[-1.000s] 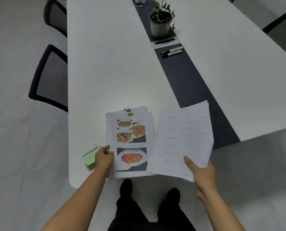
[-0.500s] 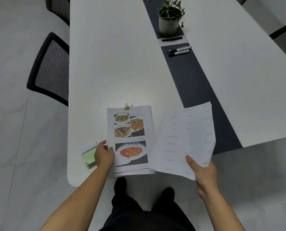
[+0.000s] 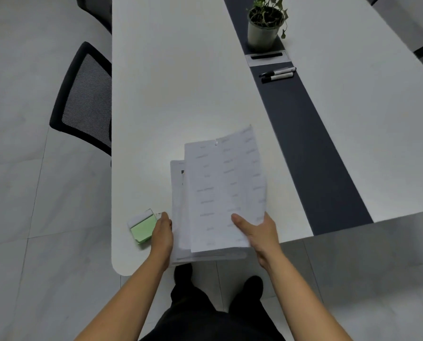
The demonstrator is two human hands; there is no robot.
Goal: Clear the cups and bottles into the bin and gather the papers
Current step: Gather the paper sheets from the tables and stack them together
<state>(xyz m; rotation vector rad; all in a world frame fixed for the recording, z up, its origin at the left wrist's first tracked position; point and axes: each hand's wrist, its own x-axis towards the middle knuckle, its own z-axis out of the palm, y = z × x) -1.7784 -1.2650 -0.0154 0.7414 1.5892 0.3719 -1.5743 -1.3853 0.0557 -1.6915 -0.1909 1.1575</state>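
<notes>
A stack of papers [image 3: 178, 217] lies at the near end of the white table [image 3: 171, 89], overhanging its front edge. My left hand [image 3: 163, 232] grips the stack's left edge. A white sheet printed with faint text [image 3: 225, 183] lies on top of the stack and covers its picture page. My right hand [image 3: 258, 231] pinches this sheet at its lower right, thumb on top. No cups, bottles or bin are in view.
A green sticky-note pad [image 3: 142, 226] lies just left of my left hand. Two markers [image 3: 278, 75] and a potted plant [image 3: 264, 23] sit on the table's dark centre strip [image 3: 311, 134]. A black mesh chair [image 3: 84, 99] stands at the table's left side.
My right hand has swung the loose text sheet leftwards from beside the stack onto it, hiding the food pictures. My left hand stays at the stack's left edge.
</notes>
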